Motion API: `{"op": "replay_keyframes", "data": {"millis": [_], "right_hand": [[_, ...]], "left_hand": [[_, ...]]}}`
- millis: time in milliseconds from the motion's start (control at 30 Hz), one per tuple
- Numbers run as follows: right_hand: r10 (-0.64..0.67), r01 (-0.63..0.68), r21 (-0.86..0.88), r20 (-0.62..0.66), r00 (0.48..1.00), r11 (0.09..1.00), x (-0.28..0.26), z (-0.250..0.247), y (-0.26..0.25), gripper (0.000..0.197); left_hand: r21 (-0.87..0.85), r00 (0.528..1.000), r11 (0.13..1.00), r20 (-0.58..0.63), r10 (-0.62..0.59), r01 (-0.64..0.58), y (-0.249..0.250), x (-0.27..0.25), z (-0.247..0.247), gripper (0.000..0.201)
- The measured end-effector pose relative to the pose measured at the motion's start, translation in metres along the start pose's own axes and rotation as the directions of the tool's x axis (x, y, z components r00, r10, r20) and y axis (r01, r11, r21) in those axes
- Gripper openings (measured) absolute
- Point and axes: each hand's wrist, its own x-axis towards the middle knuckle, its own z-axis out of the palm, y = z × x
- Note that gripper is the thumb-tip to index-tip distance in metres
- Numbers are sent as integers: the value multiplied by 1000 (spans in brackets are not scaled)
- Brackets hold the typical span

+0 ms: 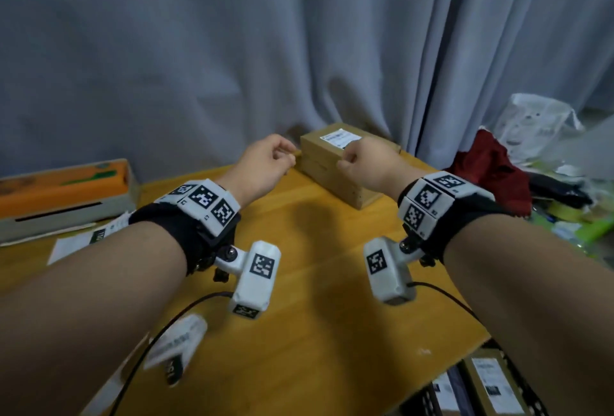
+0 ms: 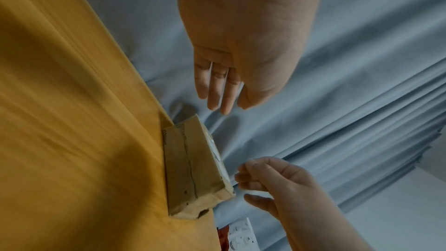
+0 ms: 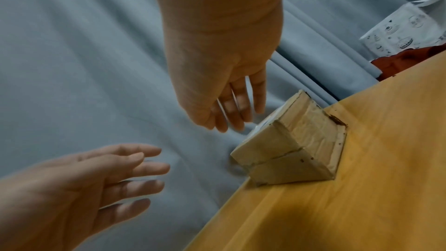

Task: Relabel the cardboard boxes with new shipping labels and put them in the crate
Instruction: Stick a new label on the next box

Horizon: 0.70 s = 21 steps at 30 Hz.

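Observation:
A brown cardboard box (image 1: 345, 166) with a white label (image 1: 340, 138) on top lies at the far edge of the wooden table (image 1: 315, 316). My left hand (image 1: 282, 158) hovers just left of the box, fingers relaxed and holding nothing. My right hand (image 1: 349, 158) hovers over the box's near top edge, fingers loosely bent and empty. In the left wrist view the left hand (image 2: 217, 93) hangs above the box (image 2: 193, 169). In the right wrist view the right hand (image 3: 231, 117) stops a little short of the box (image 3: 289, 144).
An orange and white label printer (image 1: 63, 196) sits at the table's left, with loose labels (image 1: 83, 239) beside it and another (image 1: 176, 345) near the front. A black crate (image 1: 481, 389) holding labelled boxes stands low right. Red cloth (image 1: 488, 169) and clutter lie to the right; a grey curtain (image 1: 299, 50) hangs behind.

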Motion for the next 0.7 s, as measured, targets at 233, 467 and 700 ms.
{"op": "replay_keyframes", "data": {"millis": [233, 467, 700], "right_hand": [[218, -223, -144, -53, 975, 964, 72, 2, 62, 32], [288, -260, -160, 188, 939, 952, 108, 12, 97, 55], [251, -181, -227, 334, 909, 957, 70, 19, 50, 73]], "left_hand": [[104, 998, 994, 27, -48, 45, -20, 71, 32, 26], [180, 994, 982, 80, -75, 59, -27, 101, 65, 34], [308, 989, 949, 100, -106, 70, -44, 75, 52, 53]]}}
